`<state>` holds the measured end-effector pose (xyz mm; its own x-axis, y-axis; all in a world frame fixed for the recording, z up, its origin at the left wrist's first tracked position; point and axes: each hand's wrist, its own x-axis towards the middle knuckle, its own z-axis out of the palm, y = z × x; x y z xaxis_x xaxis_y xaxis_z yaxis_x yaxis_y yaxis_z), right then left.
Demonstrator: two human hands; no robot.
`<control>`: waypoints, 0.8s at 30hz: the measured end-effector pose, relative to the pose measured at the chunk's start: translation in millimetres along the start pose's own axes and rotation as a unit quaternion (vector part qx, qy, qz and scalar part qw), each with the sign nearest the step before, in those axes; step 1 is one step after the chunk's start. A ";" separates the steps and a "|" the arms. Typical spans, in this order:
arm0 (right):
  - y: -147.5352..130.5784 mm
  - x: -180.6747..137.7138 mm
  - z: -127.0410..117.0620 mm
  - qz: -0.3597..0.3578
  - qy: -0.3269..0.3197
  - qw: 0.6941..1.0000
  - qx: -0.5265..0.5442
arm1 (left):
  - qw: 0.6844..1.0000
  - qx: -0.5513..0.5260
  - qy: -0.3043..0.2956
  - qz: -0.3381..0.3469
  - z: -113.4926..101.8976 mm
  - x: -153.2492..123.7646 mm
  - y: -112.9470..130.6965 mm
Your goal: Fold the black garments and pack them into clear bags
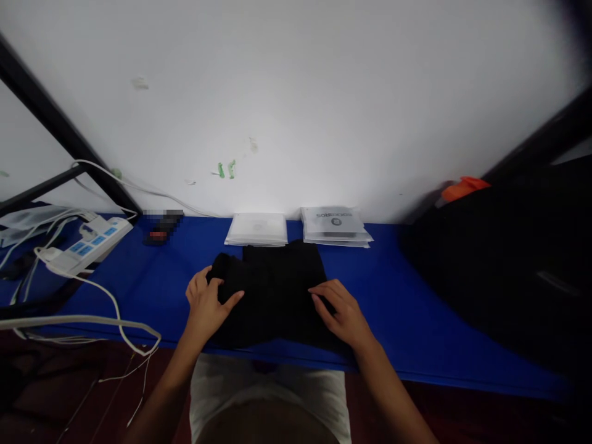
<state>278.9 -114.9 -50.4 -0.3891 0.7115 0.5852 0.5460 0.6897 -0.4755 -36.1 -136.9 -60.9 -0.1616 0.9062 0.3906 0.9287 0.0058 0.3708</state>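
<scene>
A folded piece of black cloth (277, 296), which looks like a garment, lies on the blue tabletop in front of me. My left hand (206, 305) rests at its left side, fingers bent at the bunched edge and the thumb spread apart on top of the fabric. At the right edge of the cloth is my right hand (345, 314), its thumb and fingertips brought close together on the fabric. The cloth is so dark that its folds and layers are hard to make out.
Behind the cloth lie a white plastic packet (258, 229) and a stack of printed clear packets (335, 225). A white power strip (95, 245) with loose cables is on the left, near a dark object (161, 229). A large black item (504, 265) covers the right side.
</scene>
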 end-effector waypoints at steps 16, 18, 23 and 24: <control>-6.8 0.3 -3.7 -0.011 -0.021 1.000 -0.008 | 0.939 -0.063 -0.133 0.312 10.2 15.7 90.9; -11.3 4.9 -1.3 -0.028 -0.046 0.998 -0.041 | 0.935 -0.106 -0.110 0.320 5.0 18.0 92.5; -11.6 13.2 6.4 -0.109 -0.110 0.985 -0.070 | 0.868 -0.261 -0.180 0.383 -15.8 42.5 87.8; -10.0 12.4 6.6 -0.116 -0.113 0.985 -0.060 | 0.863 -0.270 -0.197 0.377 -16.3 52.6 83.8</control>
<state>263.7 -112.1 -42.7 -0.6615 0.5583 0.5007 0.5023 0.8256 -0.2569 27.8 -95.6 4.4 0.6471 0.6397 0.4148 0.4109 -0.7509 0.5170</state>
